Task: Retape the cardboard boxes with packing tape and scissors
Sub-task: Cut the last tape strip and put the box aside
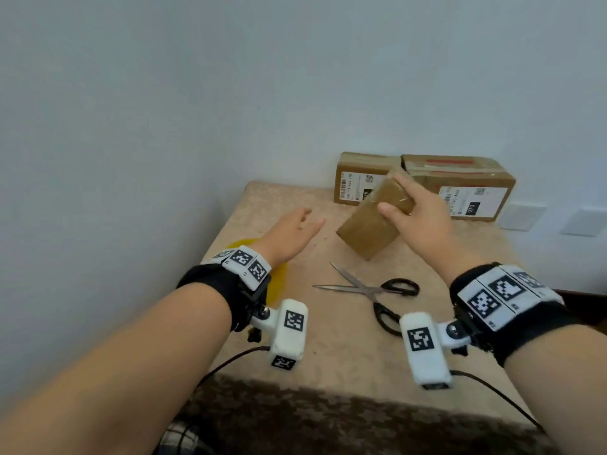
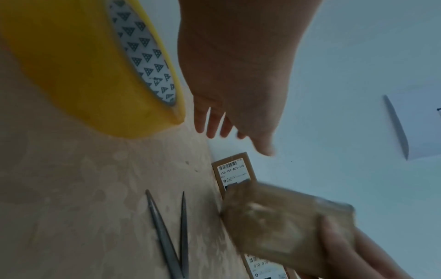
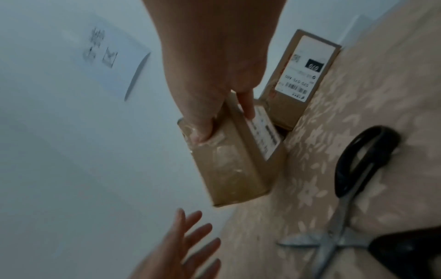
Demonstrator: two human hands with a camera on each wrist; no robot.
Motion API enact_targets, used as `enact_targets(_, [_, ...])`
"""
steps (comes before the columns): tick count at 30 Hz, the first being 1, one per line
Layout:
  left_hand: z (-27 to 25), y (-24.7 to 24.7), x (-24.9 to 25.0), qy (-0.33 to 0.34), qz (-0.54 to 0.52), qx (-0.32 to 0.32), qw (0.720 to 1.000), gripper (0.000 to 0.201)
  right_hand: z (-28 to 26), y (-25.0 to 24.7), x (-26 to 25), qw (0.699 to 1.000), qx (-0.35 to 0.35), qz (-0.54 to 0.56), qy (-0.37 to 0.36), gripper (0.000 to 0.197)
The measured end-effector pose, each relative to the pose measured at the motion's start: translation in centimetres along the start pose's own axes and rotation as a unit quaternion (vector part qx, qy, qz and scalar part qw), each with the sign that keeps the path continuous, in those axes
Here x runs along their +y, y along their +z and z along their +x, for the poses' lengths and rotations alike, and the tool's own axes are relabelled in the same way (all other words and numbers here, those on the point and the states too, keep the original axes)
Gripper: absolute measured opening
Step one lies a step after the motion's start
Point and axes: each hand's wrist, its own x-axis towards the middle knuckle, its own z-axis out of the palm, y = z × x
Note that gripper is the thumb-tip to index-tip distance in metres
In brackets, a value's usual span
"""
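Observation:
My right hand [image 1: 402,205] grips one end of a small brown cardboard box [image 1: 368,224], tilted above the table with its lower corner near the surface; the box [image 3: 229,168] shows glossy tape on its face, with my thumb on the taped face and a finger on the labelled side. My left hand [image 1: 300,224] hovers open, fingers spread, just left of the box and apart from it. Black-handled scissors [image 1: 377,290] lie open on the table in front of the box. A yellow roll of packing tape [image 2: 78,68] sits under my left wrist, mostly hidden in the head view.
Two labelled cardboard boxes stand against the back wall: one [image 1: 358,178] at the left, a longer one [image 1: 466,188] at the right. The patterned beige table [image 1: 345,339] meets the wall at the left and back. Wall plates [image 1: 525,216] lie to the right.

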Motion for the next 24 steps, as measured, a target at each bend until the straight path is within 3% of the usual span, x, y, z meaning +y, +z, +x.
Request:
enact_targets(2, [-0.3,0.1,0.5,0.054,0.034,-0.032,0.997,0.093,-0.2,-1.7,-0.3,0.976,0.015,0.195,0.095,0.035])
enact_targets(4, [0.1,0.1,1.1,0.121,0.136,-0.017,0.983,0.113,-0.1,-2.8,-0.8,0.917,-0.014,0.35,0.19,0.028])
enact_targets(6, [0.8,-0.3,1.9,0.144,0.124,0.032,0.981,0.115,0.3,-3.2,-1.3,0.867,-0.028,0.433,0.245,0.034])
enact_targets(7, [1.0,-0.7,2.4,0.148,0.085,0.049,0.984,0.11,0.4,-3.2,-1.6,0.857,-0.031,0.443,0.261,0.036])
enact_targets(10, [1.1,-2.5,3.5,0.153,0.017,0.059,0.986,0.084,0.4,-2.9,-2.6,0.865,-0.041,0.417,0.276,0.036])
enact_targets(12, [1.2,-3.7,3.5,0.137,-0.007,0.04,0.99,0.076,0.3,-2.8,-3.1,0.882,-0.087,0.379,0.266,0.042])
enact_targets(16, [1.0,-5.9,3.3,0.107,-0.018,0.044,0.993,0.058,0.6,-2.4,-4.5,0.905,-0.206,0.31,0.205,0.097])
enact_targets(20, [1.2,-7.3,3.4,0.108,-0.041,0.057,0.992,0.042,2.4,-0.9,-5.0,0.92,-0.141,0.32,0.18,0.075])
enact_targets(22, [2.4,-8.1,2.2,0.096,-0.036,0.117,0.988,0.048,3.3,0.6,-4.8,0.899,-0.127,0.367,0.201,0.065])
enact_targets(24, [3.7,-8.8,0.7,0.042,-0.083,0.165,0.982,0.055,4.2,2.5,-4.6,0.877,-0.124,0.403,0.233,0.057])
